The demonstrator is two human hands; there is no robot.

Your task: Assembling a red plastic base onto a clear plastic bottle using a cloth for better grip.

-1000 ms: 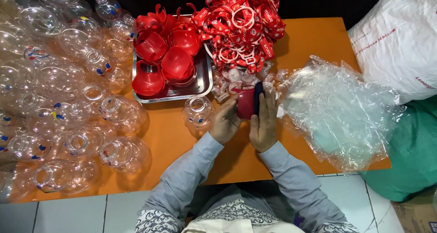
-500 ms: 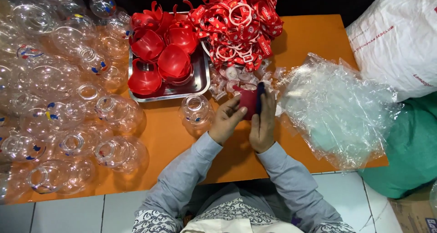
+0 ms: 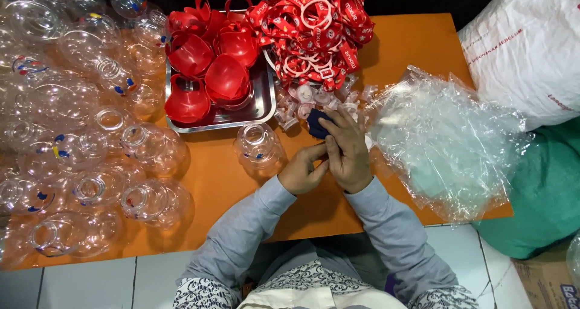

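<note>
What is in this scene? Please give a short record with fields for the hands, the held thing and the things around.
Left hand: touches the right hand from the left, above the orange table
Right hand: grip on a small dark blue part
Tray: metal, holds red caps
Straps: red pile behind the hands
Bottles: clear, many on the left; one beside the left hand
Plastic bag: clear, on the right
</note>
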